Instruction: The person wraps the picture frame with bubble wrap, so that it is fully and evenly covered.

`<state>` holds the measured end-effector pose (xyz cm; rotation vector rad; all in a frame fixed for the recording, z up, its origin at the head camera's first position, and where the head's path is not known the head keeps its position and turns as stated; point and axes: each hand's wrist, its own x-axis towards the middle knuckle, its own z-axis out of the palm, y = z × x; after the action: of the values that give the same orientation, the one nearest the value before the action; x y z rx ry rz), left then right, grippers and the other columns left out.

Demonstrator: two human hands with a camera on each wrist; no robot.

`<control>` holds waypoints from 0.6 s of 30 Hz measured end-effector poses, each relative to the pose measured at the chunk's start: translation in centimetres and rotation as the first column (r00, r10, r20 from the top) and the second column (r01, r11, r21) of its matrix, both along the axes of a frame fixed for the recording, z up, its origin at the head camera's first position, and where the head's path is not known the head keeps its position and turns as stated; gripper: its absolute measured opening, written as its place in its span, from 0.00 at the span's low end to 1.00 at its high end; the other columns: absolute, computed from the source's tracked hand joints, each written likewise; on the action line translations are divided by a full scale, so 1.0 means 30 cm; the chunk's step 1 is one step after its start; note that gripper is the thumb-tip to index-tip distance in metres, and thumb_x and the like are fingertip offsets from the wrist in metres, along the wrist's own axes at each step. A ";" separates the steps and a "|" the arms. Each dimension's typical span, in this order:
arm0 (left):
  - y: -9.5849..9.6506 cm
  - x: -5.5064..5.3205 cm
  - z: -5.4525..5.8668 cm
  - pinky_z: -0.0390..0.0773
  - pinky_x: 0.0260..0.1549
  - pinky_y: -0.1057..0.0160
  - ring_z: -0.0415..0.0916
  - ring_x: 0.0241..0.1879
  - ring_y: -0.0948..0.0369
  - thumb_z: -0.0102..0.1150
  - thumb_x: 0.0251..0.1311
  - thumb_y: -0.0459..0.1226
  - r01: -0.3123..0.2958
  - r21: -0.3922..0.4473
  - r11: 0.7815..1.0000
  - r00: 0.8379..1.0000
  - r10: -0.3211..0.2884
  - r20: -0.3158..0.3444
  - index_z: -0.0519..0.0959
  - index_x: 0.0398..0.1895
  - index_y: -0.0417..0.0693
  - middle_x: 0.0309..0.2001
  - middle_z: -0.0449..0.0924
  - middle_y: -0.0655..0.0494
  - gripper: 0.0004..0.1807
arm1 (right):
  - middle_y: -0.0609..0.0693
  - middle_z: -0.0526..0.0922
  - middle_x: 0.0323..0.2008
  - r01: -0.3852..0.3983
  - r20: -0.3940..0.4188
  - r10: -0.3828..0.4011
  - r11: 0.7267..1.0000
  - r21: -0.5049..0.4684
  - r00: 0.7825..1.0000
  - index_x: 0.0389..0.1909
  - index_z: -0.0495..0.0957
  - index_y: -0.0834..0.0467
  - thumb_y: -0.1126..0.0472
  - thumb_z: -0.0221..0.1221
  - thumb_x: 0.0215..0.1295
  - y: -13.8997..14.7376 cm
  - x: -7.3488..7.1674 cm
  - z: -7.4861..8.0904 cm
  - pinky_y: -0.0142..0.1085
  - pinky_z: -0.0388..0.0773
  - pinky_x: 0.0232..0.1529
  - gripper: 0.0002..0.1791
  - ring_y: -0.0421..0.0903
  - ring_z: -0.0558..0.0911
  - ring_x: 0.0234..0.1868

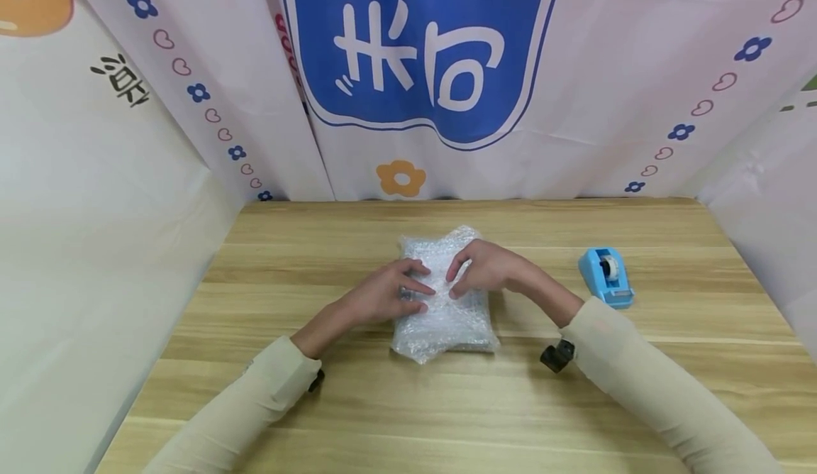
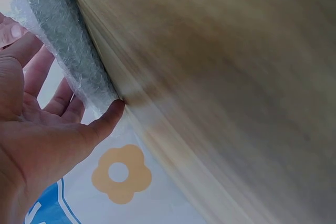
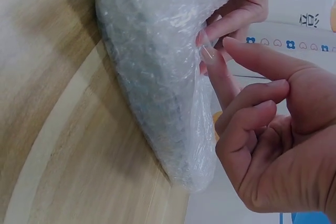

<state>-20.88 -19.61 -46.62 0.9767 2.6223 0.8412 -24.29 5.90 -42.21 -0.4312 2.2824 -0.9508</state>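
A flat rectangular package in bubble wrap point(image 1: 447, 325) lies on the wooden table; what is inside is hidden. Spread across its left side, my left hand point(image 1: 386, 293) rests with its fingertips on the wrap, and its thumb point(image 2: 107, 121) touches the package edge in the left wrist view. My right hand point(image 1: 485, 267) reaches over the upper right part. Its thumb and index finger stand a little apart close above the middle, the other fingers bent. At the index fingertip is a small clear strip like tape point(image 3: 208, 53), near the left fingers.
A blue tape dispenser point(image 1: 605, 279) with a white roll stands on the table to the right. The wooden table point(image 1: 306, 247) meets printed cloth point(image 1: 542, 165) at the back, and pale walls point(image 1: 96, 247) border both sides.
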 end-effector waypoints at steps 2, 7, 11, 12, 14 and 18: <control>0.001 -0.001 -0.001 0.70 0.77 0.40 0.69 0.76 0.43 0.75 0.66 0.37 -0.004 0.002 1.000 1.000 0.004 0.009 0.91 0.55 0.46 0.71 0.79 0.44 0.16 | 0.51 0.86 0.50 0.016 0.013 -0.016 1.000 -0.013 1.000 0.44 0.90 0.56 0.59 0.76 0.59 0.005 0.003 0.004 0.36 0.76 0.44 0.13 0.45 0.81 0.42; 0.003 -0.004 -0.002 0.68 0.78 0.40 0.69 0.77 0.43 0.75 0.66 0.37 -0.007 0.002 1.000 1.000 0.007 0.018 0.91 0.56 0.47 0.71 0.79 0.44 0.16 | 0.46 0.84 0.37 0.066 0.096 -0.058 0.994 -0.082 0.994 0.46 0.89 0.57 0.58 0.74 0.62 0.023 0.007 0.012 0.30 0.65 0.25 0.13 0.38 0.65 0.21; 0.004 -0.006 -0.001 0.66 0.79 0.40 0.68 0.78 0.43 0.75 0.66 0.38 -0.016 -0.001 1.000 0.999 0.016 0.032 0.91 0.56 0.47 0.71 0.79 0.45 0.16 | 0.45 0.86 0.28 0.097 0.190 -0.064 0.981 -0.167 0.980 0.52 0.88 0.62 0.58 0.70 0.67 0.043 0.008 0.014 0.27 0.61 0.19 0.16 0.35 0.63 0.15; 0.004 -0.006 0.000 0.67 0.79 0.40 0.68 0.78 0.43 0.75 0.66 0.38 -0.016 -0.002 1.000 0.999 0.016 0.034 0.90 0.56 0.47 0.71 0.79 0.45 0.16 | 0.46 0.88 0.30 0.108 0.218 -0.065 0.976 -0.191 0.974 0.55 0.86 0.63 0.58 0.68 0.69 0.049 0.008 0.014 0.27 0.62 0.19 0.18 0.34 0.65 0.15; 0.004 -0.006 0.001 0.67 0.79 0.41 0.68 0.78 0.44 0.75 0.66 0.38 -0.017 -0.004 1.000 0.999 0.018 0.038 0.90 0.56 0.48 0.72 0.78 0.45 0.16 | 0.51 0.92 0.36 0.133 0.274 -0.066 0.963 -0.234 0.959 0.62 0.82 0.66 0.57 0.64 0.73 0.061 0.007 0.014 0.26 0.64 0.20 0.22 0.33 0.68 0.16; 0.002 -0.005 0.000 0.66 0.79 0.41 0.67 0.78 0.43 0.75 0.66 0.38 -0.022 -0.004 1.000 0.999 0.022 0.041 0.91 0.55 0.47 0.71 0.79 0.45 0.16 | 0.58 0.92 0.54 0.213 0.368 -0.099 0.935 -0.285 0.925 0.71 0.74 0.67 0.56 0.59 0.79 0.081 0.007 0.011 0.24 0.68 0.22 0.27 0.32 0.73 0.19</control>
<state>-21.04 -19.55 -46.61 0.9214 2.6039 0.8524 -24.09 8.34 -41.89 -0.1898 1.8652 -1.3732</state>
